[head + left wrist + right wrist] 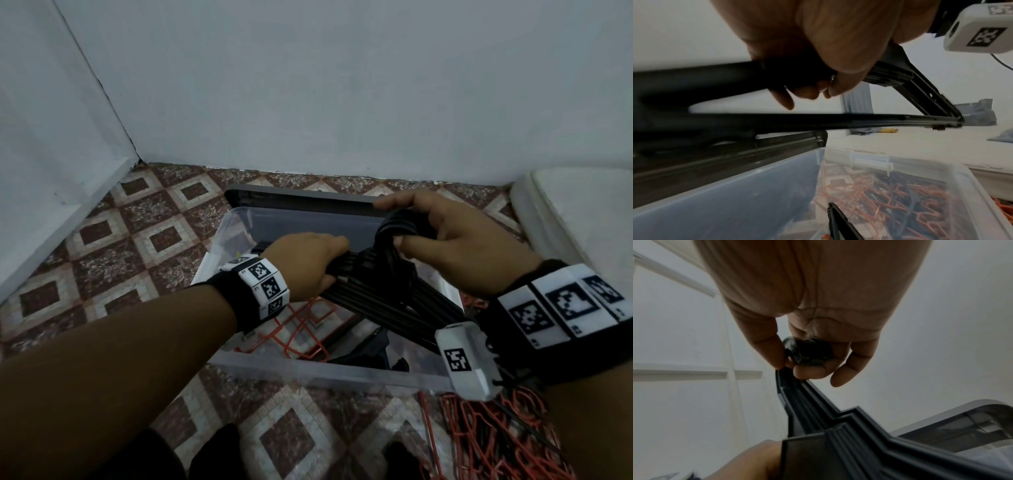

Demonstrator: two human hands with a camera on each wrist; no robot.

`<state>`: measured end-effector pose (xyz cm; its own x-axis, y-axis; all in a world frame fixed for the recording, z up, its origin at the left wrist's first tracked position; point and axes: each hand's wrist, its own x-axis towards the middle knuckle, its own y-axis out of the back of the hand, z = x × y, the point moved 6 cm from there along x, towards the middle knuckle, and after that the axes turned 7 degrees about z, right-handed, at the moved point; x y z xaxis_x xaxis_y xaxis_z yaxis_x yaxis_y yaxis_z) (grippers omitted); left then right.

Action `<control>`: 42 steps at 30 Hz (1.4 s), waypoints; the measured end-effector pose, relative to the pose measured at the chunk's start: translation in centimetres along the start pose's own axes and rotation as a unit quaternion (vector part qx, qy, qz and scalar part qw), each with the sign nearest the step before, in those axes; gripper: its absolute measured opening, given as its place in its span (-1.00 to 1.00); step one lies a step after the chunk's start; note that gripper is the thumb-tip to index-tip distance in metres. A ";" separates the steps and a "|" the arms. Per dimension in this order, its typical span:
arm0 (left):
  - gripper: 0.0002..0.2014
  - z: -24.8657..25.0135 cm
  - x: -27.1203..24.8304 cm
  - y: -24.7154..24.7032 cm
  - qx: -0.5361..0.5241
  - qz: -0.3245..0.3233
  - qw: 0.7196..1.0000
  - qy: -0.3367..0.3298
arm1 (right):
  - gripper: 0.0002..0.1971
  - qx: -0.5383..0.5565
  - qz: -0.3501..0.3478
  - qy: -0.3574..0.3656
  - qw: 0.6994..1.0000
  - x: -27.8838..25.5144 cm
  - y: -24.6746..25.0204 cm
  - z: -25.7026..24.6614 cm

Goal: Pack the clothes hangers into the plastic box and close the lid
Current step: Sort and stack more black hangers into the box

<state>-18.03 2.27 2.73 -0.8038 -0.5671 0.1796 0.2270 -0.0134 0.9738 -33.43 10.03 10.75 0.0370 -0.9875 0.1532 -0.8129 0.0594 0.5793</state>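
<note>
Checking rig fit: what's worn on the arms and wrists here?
Bare forearms, no sleeves. Each wrist has a black strap carrying a band of white tiles printed with black square fiducial codes: left wristband, right wristband. A white camera pod with its own code and black cable hangs under the right wrist.

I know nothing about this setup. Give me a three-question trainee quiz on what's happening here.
1. True or false: the grey lid is closed on the plastic box.
2. Which hand grips the hooks of the black hangers: A) left hand B) right hand?
3. What colour are the wire hangers already in the box?

Key: 1 false; 2 B; 3 red.
</note>
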 end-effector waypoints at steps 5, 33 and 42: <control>-0.76 -0.7 0.5 0.8 0.027 0.010 1.000 0.002 | -0.56 -0.056 0.065 -0.020 0.996 0.5 1.5 2.2; -0.68 -1.8 -1.3 8.9 0.025 0.332 0.938 0.096 | -0.65 -0.222 0.213 -0.177 0.935 0.9 1.8 5.5; -0.31 -0.1 1.1 2.4 -0.524 0.078 0.801 0.277 | -0.61 -0.088 0.294 -0.148 0.940 1.3 0.0 4.7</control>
<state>-18.34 1.52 5.25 -0.4185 -0.9042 -0.0850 0.8720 -0.4262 0.2409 -36.14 8.02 7.21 -0.5735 -0.7719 0.2744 -0.5322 0.6057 0.5916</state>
